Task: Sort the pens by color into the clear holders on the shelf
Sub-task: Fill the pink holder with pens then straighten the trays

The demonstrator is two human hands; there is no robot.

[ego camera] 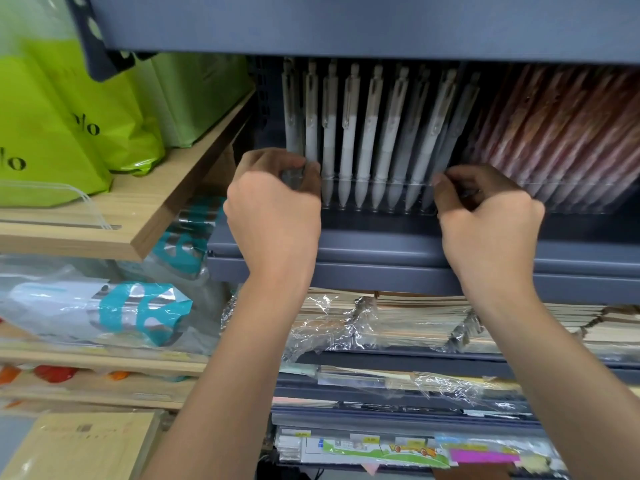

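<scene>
A clear holder (377,194) on the blue-grey shelf (381,244) carries a row of several white-grey pens (367,133), tips down. To its right stands a second clear holder (585,199) packed with reddish-brown pens (561,133). My left hand (277,202) pinches the left end of the white-pen holder, fingers curled around its corner and the leftmost pens. My right hand (485,209) pinches that holder's right end, where the two holders meet. Which pen, if any, sits between my right fingers is hidden.
A wooden shelf (138,216) at left bears lime-green bags (69,126) and a clear stand (69,199). Below it lie plastic-wrapped packs (104,313). Under the pen shelf sit stacks of wrapped notebooks (398,323) and paper goods (398,448). An upper shelf (346,26) overhangs the pens.
</scene>
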